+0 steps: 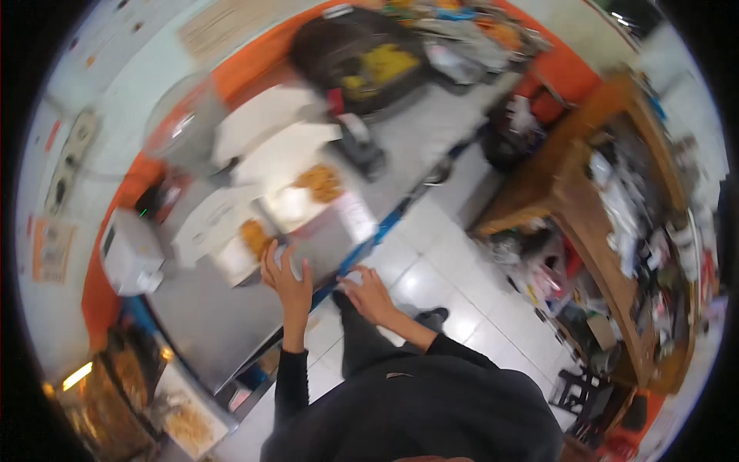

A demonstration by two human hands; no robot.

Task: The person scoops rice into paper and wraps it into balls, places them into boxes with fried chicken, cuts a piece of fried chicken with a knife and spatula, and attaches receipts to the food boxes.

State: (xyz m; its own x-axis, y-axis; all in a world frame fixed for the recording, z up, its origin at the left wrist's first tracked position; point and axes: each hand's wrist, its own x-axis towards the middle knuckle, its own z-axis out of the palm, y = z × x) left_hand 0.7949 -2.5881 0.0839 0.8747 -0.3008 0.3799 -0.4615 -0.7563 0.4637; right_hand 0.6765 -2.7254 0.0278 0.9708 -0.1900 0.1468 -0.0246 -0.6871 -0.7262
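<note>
My left hand [287, 277] is at the near side of an open white carton [235, 263], fingers spread. Its fingertips meet the edge of a golden fried food piece [254, 238] in the picture; blur hides whether they touch it. White rice appears to fill the rest of that carton. Just beyond stands a second open carton [271, 202] with white rice [291, 207] and golden-brown fried food [320, 183]. Over the blue front edge of the metal table, my right hand [368, 295] has its fingers partly bent and apart, with nothing visible in it.
A white device [131, 254] and a clear rounded container [187, 127] line the wall side. Farther along sits a large dark vessel [361, 58] with yellow contents. A wooden shelf [568, 179] crowded with goods stands across the tiled floor [444, 283]. Lower left is a food tray [190, 416].
</note>
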